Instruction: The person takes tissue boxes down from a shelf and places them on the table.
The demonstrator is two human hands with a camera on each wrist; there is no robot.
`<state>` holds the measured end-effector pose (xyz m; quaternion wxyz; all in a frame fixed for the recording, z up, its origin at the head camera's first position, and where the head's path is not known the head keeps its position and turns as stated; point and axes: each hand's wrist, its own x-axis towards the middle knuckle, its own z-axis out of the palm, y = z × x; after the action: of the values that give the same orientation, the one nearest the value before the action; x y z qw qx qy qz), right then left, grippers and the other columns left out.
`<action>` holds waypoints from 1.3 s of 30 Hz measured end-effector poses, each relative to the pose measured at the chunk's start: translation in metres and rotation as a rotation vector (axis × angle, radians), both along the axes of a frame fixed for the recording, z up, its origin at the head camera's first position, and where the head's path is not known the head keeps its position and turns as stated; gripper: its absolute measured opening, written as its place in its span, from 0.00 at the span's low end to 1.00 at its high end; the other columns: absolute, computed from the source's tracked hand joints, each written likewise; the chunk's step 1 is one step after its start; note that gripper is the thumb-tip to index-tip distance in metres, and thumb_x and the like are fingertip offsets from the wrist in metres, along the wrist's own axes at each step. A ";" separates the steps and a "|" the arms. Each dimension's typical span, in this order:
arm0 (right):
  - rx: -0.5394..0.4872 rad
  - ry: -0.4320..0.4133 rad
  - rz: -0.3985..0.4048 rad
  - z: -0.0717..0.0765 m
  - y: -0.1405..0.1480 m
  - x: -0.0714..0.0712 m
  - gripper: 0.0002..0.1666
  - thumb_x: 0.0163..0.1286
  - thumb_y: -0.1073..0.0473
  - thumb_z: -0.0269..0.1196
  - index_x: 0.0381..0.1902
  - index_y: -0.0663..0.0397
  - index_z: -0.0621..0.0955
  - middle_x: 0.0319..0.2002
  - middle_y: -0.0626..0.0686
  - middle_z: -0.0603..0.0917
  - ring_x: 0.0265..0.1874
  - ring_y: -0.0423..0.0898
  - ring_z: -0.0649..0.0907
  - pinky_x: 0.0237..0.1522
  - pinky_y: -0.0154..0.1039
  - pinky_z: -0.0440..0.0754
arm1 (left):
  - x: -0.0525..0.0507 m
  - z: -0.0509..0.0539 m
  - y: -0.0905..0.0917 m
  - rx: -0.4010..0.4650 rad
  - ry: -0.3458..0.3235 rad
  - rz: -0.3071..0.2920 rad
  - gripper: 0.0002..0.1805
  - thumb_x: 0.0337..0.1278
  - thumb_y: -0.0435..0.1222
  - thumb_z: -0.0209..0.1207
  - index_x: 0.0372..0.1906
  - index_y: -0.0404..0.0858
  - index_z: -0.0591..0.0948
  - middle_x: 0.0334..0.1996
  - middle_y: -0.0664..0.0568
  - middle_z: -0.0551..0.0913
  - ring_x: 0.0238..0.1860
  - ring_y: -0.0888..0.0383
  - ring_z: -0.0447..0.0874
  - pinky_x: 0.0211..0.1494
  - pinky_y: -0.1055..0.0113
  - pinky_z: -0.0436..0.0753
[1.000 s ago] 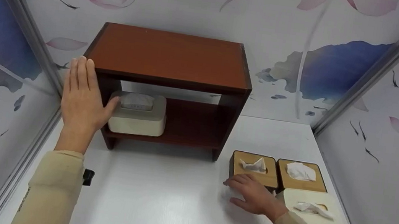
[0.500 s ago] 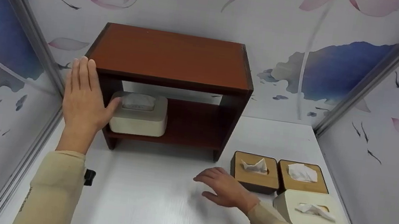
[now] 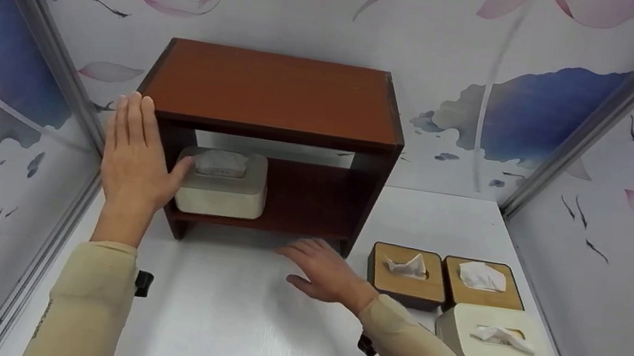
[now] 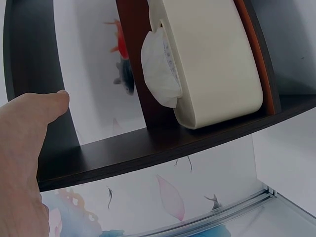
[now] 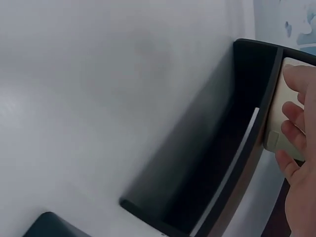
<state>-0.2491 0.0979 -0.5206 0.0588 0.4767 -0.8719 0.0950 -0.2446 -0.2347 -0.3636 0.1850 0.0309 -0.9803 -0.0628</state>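
A brown wooden shelf [image 3: 279, 90] stands against the back wall. On its lower board, at the left end, sits a cream tissue box [image 3: 220, 202] with a tissue in its top slot; the left wrist view shows this tissue box [image 4: 217, 64] from close by. My left hand [image 3: 134, 169] lies flat along the shelf's left side, fingers straight and thumb spread in front of the tissue box. Holding nothing, my right hand [image 3: 329, 274] hovers over the table before the shelf, its fingers loosely bent.
To the right on the white table [image 3: 224, 325] are a wood-topped tissue box [image 3: 401, 284], a second wood-topped tissue box [image 3: 482, 292] and a cream tissue box [image 3: 493, 354] nearer me. Patterned panels, including the right wall [image 3: 596, 288], enclose the table.
My right hand has moved left and slightly forward, away from the wood-topped tissue boxes to the front of the shelf. The left hand and all the tissue boxes have stayed put.
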 end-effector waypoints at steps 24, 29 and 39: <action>0.045 -0.108 -0.325 0.028 -0.065 -0.048 0.55 0.67 0.35 0.59 0.78 0.56 0.48 0.78 0.56 0.52 0.77 0.51 0.55 0.76 0.48 0.60 | -0.001 -0.001 0.000 -0.012 -0.005 0.005 0.59 0.63 0.58 0.54 0.76 0.35 0.27 0.78 0.38 0.29 0.79 0.42 0.25 0.81 0.48 0.37; 0.007 -0.183 -0.388 0.035 -0.083 -0.065 0.60 0.65 0.34 0.61 0.79 0.56 0.44 0.79 0.56 0.49 0.78 0.51 0.51 0.78 0.49 0.55 | -0.002 -0.002 0.001 -0.015 0.006 0.002 0.59 0.63 0.59 0.53 0.76 0.34 0.28 0.78 0.38 0.30 0.79 0.42 0.26 0.81 0.48 0.39; 0.072 -0.251 -0.455 0.050 -0.109 -0.092 0.65 0.63 0.27 0.57 0.78 0.54 0.37 0.80 0.54 0.39 0.79 0.50 0.42 0.80 0.48 0.47 | -0.002 -0.002 0.000 0.000 0.025 0.007 0.59 0.63 0.58 0.55 0.76 0.35 0.29 0.78 0.39 0.31 0.79 0.43 0.26 0.81 0.48 0.39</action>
<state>-0.3415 -0.0109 -0.4702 -0.0471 0.2544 -0.9600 0.1069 -0.2464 -0.2348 -0.3651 0.1975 0.0334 -0.9777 -0.0624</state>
